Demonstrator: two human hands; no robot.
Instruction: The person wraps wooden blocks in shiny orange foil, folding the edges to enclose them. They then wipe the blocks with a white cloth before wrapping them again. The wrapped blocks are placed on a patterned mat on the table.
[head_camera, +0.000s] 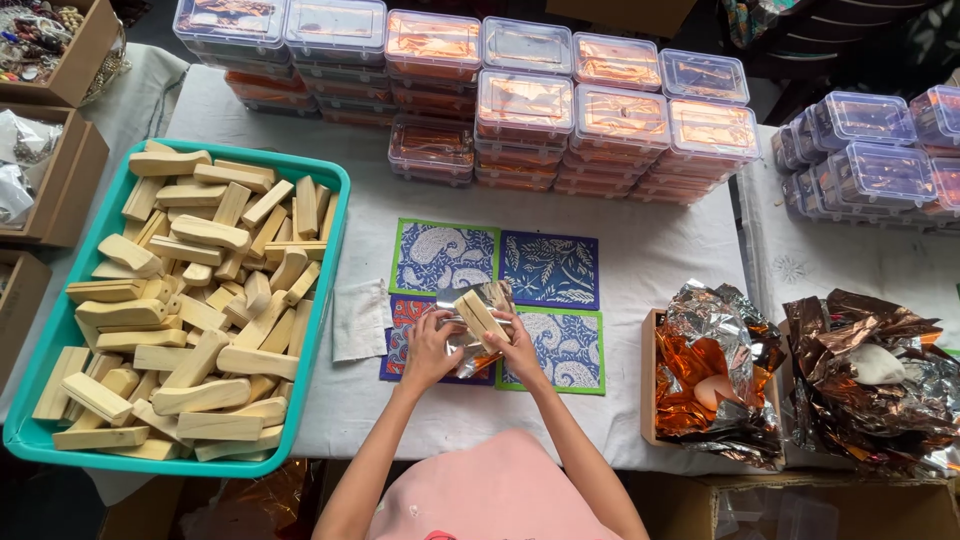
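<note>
My left hand (430, 348) and my right hand (519, 349) together hold a pale wooden block (481, 315) that rests in a crinkled silver foil sheet (487, 293). The foil curls up around the block's sides and under my fingers. Both hands hover above four patterned blue cards (548, 268) with green and purple borders, laid on the white tablecloth (660, 260). A white folded cloth piece (358, 318) lies just left of the cards.
A teal tray (334, 172) full of wooden blocks sits at the left. Stacks of clear lidded boxes (525, 103) with copper foil line the back, more boxes (872, 150) at right. Crumpled foil piles (715, 370) fill boxes at right. Cardboard boxes (60, 180) stand far left.
</note>
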